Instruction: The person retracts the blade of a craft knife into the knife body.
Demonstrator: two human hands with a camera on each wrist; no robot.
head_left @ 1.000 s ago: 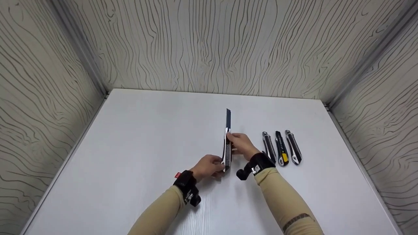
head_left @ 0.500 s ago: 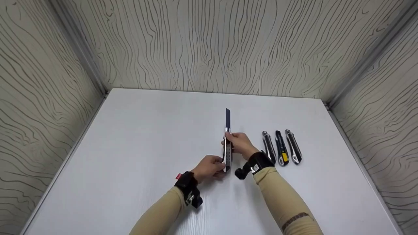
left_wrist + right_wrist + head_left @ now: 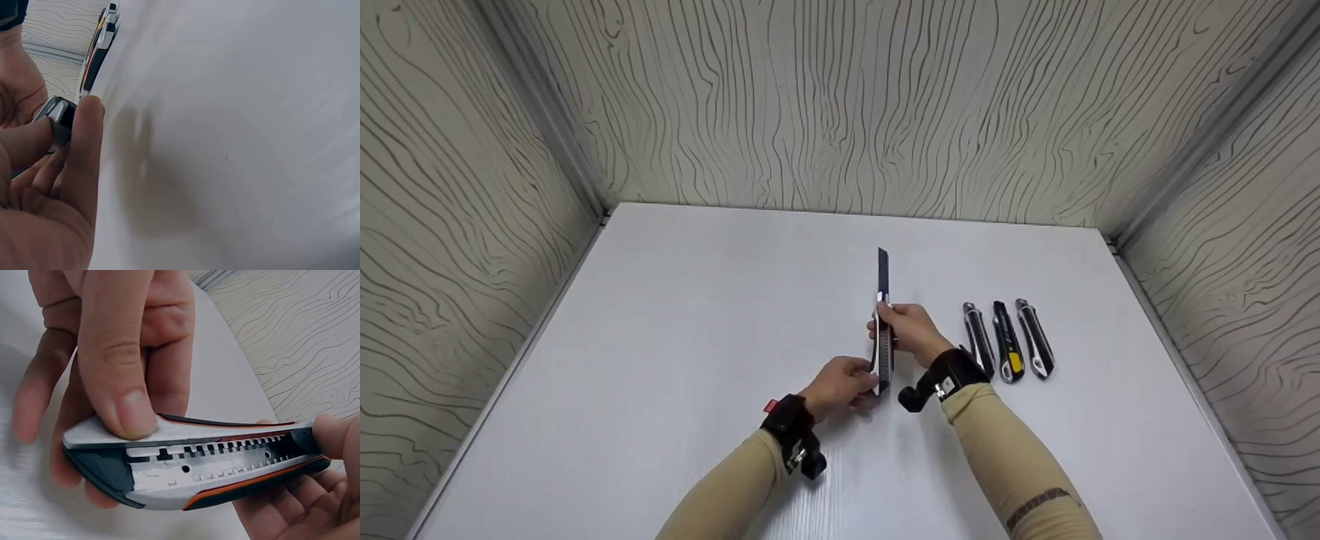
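Little has changed from the earlier frames: the utility knife (image 3: pixel 883 337) stands a touch more upright over the middle of the table (image 3: pixel 660 337), its dark blade (image 3: pixel 883 271) has crept slightly further out toward the far edge, and both hands sit almost where they were. The right hand (image 3: pixel 911 330) grips the front half of the knife, its thumb (image 3: pixel 121 382) pressed flat on the grey top of the handle while the other fingers curl round the far side; the wrist view shows the open metal slider track with its notches, edged in orange and black. The left hand (image 3: pixel 840 384) grasps the rear end of the knife, pinching it between thumb (image 3: pixel 84 152) and curled fingers; the left wrist view catches only the grey-and-black butt of the handle there. The knife is held clear of the table, pointing away from the person. To the right, toward the right edge, three more utility knives (image 3: pixel 1008 349) lie side by side in a neat row, the middle one with a yellow slider.
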